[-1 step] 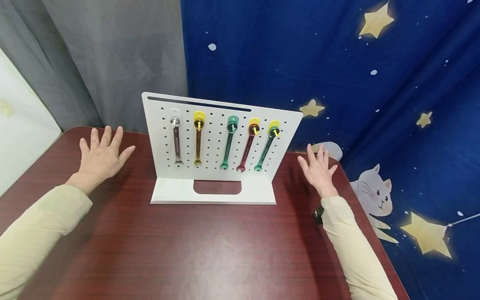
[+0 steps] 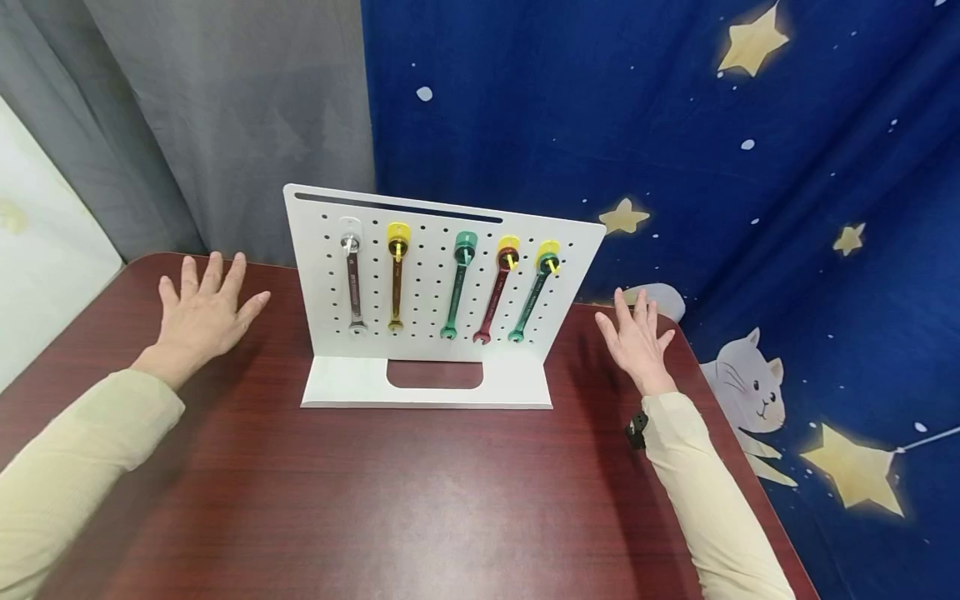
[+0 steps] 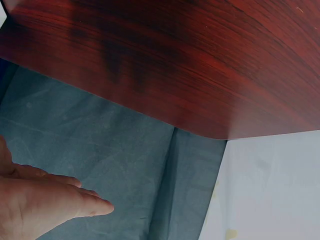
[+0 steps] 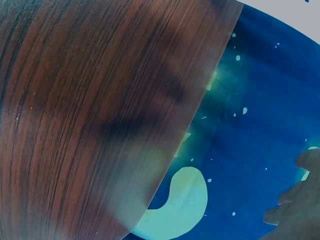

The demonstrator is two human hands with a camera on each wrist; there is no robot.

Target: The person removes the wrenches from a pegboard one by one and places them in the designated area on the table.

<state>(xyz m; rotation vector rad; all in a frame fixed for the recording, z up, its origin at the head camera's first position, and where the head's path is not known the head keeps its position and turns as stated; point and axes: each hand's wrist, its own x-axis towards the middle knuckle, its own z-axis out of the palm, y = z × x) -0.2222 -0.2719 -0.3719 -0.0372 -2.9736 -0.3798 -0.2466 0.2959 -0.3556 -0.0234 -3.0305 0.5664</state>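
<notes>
My left hand [image 2: 198, 317] is held over the table's left side, fingers spread, holding nothing. On the far right my right hand [image 2: 637, 342] also has its fingers spread and nothing in it. Between them stands a white pegboard [image 2: 427, 333] with several wrenches hanging from hooks. From left to right come a silver wrench [image 2: 354, 287], a gold wrench [image 2: 397, 292], a green wrench [image 2: 456, 296], a red wrench [image 2: 492, 300] and another green wrench [image 2: 531, 300]. Neither hand touches the board. The left wrist view shows part of the left hand [image 3: 45, 202]; the right hand [image 4: 300, 205] looks dark in its wrist view.
The pegboard stands on a dark red wooden table [image 2: 420, 492], towards its back edge. Behind hang a grey curtain [image 2: 240, 108] and a blue curtain [image 2: 540, 100] with stars and a cat. A black band [image 2: 637, 429] is on the right wrist.
</notes>
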